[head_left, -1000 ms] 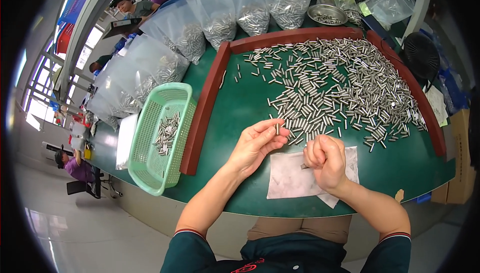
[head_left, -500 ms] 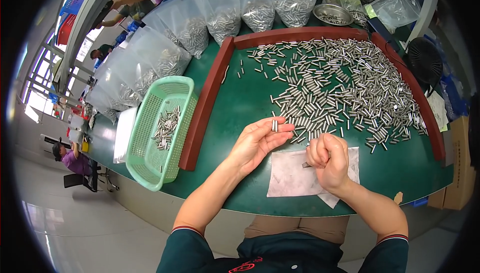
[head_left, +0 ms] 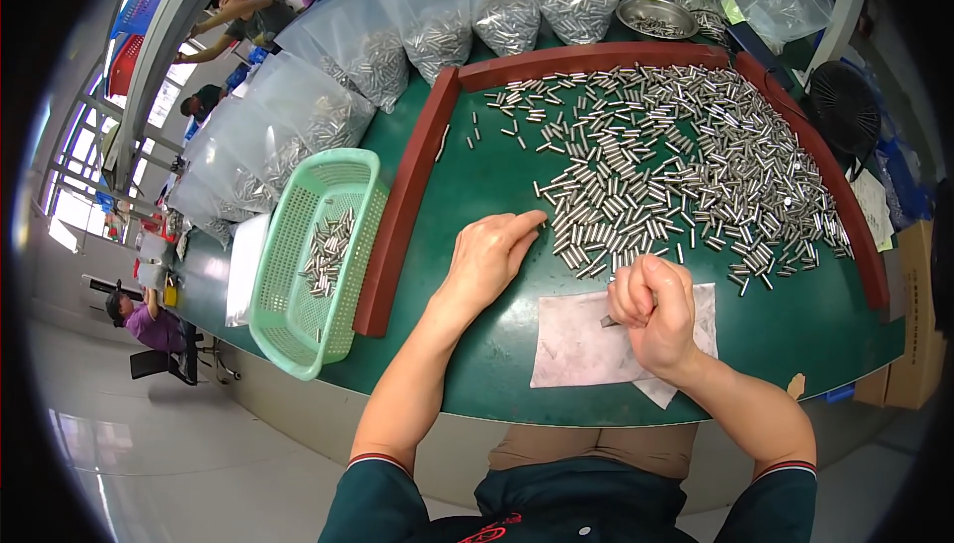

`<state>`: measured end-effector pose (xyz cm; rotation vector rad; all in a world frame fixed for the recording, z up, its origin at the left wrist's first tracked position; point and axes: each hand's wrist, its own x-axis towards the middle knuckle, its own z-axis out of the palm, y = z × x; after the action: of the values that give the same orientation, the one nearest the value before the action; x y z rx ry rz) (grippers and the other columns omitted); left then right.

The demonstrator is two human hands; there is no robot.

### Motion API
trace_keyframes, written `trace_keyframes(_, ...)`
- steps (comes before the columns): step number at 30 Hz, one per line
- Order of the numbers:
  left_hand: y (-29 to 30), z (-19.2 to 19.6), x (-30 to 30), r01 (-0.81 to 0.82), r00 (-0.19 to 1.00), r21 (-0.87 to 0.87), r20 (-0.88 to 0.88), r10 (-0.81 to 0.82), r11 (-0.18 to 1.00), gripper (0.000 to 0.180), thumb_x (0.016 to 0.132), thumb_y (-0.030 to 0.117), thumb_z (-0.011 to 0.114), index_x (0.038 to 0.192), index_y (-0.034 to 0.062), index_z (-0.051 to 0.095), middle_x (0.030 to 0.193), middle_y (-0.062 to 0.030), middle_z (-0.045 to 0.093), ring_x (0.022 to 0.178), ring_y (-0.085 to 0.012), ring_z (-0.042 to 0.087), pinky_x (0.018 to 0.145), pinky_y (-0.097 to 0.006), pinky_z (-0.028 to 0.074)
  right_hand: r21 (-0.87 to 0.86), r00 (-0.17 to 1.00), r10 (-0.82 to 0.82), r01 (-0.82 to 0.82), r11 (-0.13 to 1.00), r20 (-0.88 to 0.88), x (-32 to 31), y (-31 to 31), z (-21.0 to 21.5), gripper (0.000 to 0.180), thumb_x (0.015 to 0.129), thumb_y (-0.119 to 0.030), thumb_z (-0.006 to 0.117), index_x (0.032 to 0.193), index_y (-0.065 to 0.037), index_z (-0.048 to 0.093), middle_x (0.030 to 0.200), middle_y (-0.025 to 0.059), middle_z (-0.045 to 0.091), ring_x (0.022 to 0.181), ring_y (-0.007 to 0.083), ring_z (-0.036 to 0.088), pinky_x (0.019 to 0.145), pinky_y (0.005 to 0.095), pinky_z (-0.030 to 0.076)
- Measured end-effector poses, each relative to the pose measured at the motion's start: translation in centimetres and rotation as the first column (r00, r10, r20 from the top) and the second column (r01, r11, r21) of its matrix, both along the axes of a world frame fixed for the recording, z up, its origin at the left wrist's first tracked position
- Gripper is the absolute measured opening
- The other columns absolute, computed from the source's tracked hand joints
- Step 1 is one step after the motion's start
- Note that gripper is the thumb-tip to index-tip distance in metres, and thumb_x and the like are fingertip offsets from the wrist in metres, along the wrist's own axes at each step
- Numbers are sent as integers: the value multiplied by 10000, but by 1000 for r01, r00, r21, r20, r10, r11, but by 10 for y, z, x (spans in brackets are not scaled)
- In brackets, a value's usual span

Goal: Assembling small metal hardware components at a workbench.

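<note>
Palm down, my left hand (head_left: 484, 258) reaches to the left edge of a spread of short shiny metal pins (head_left: 611, 175) on the green tabletop. Its thumb and fingers come together at the tips; what they hold is too small to make out. My right hand (head_left: 653, 312) is curled into a fist over a stained whitish cloth (head_left: 576, 344), and the grey end of a metal pin (head_left: 609, 321) sticks out from its left side. The rest of that fist's contents is hidden.
A dark red rail (head_left: 409, 200) borders the pins on the left, back and right. Left of it stands a green basket (head_left: 370, 200) holding some pins. Pin-filled plastic bags (head_left: 434, 16) line the back, beside a metal bowl (head_left: 636, 4). A black fan (head_left: 845, 111) is at right.
My left hand has turned from palm up, with pins showing on its fingers, to palm down, and moved slightly left and away to the pins' edge. My right fist stays nearly still.
</note>
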<state>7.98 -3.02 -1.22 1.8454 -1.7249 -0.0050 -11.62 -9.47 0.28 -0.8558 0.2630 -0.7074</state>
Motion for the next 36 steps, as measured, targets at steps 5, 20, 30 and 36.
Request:
trace_keyframes(5,-2,1,1,-22,1000,42,4,22,999,118,728,41,587,842,19,564,708,-134,585,670,-306,571,584,-361,446,9,1000,2,-2,1000,0,1,-1,-2,384,871,-184,349,506,-73,304,449,7,305,422,84,245,412,239,205)
trace_keyframes(20,8,2,4,181,-319,-54,-948,7,982,110,846,154,542,853,59,488,782,-20,467,528,-31,282,449,-151,269,63,1000,-10,9,998,14,1,-2,-2,392,880,-194,350,510,-76,298,442,9,301,406,78,230,396,234,200)
trace_keyframes(30,6,1,-2,97,-168,-7,-986,9,995,115,846,122,535,933,46,539,808,-44,531,502,-26,301,449,-154,282,84,1000,-14,14,996,10,2,-3,-1,388,878,-188,346,510,-74,300,439,10,298,401,78,222,387,233,196)
trace_keyframes(36,6,2,-3,113,-202,-7,-979,16,994,116,856,125,519,940,45,528,809,-44,523,508,-27,298,452,-153,279,79,1000,-18,18,997,6,2,-4,-1,389,875,-183,345,504,-75,299,435,9,294,398,76,218,384,232,193)
